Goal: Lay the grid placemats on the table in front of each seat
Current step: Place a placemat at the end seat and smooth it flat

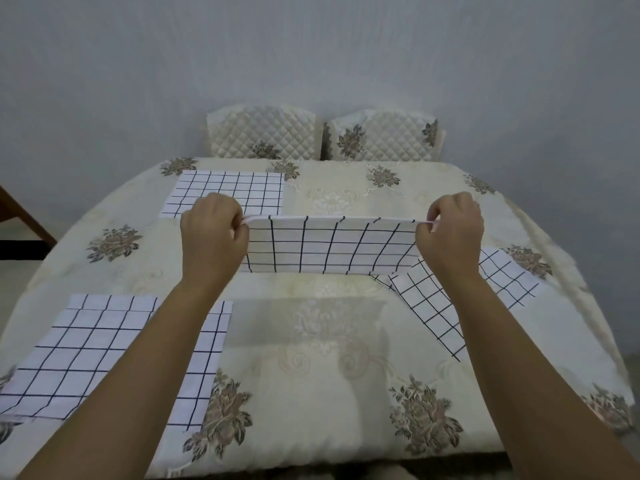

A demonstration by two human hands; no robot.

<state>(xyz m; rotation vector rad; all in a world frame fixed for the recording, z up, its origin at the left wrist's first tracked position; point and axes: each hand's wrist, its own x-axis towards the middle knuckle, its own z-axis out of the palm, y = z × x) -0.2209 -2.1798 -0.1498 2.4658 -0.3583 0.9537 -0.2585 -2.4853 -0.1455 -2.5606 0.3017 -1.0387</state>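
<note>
The person's two hands hold one grid placemat (329,245) up over the middle of the desk (311,393). The left hand (213,230) pinches the cloth's upper left corner between curled fingers and thumb, and the right hand (450,230) pinches the upper right corner the same way. The top edge is pulled taut between them, and the cloth hangs down as a flat sheet facing the camera. Its lower edge is close to the tablecloth (346,188); whether it touches cannot be told.

The tablecloth is cream with brown flower prints and covers the whole desk. Three more white cloths with dark grid lines lie flat on it. The far-left placemat (225,190) sits squarely near the far edge, partly hidden behind the left hand. The near-left placemat (86,351) lies along the near left side, and the left forearm crosses over it. The right placemat (429,303) lies at an angle on the right side, under the right forearm, with one corner reaching beneath the hanging cloth.

Two chairs stand side by side at the far edge of the desk, the left chair (263,133) and the right chair (381,136), both in quilted cream covers with flower motifs. The far-left placemat lies in front of the left chair. Behind them is a plain pale wall (311,46).
</note>
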